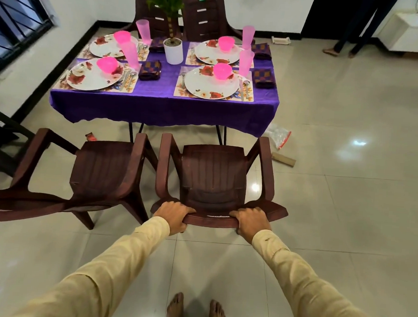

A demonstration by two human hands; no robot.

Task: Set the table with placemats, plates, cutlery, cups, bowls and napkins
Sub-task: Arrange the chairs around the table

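Observation:
My left hand (174, 216) and my right hand (252, 221) both grip the top rail of a brown plastic chair (213, 175) that faces the table. The table (157, 107) wears a purple cloth and carries several place settings. Each setting has a floral placemat (248, 96), a flowered white plate (207, 86) with a pink bowl (222, 71) on it, cutlery (243, 88), a tall pink cup (246, 62) and a folded checked napkin (264, 78).
A second brown chair (101, 167) stands just left of mine. Two more chairs (205, 15) stand behind the table. A potted plant (173, 50) sits mid-table. A plastic bag (278, 135) and a wooden block (283, 159) lie on the floor. A person's legs (342, 47) show far right.

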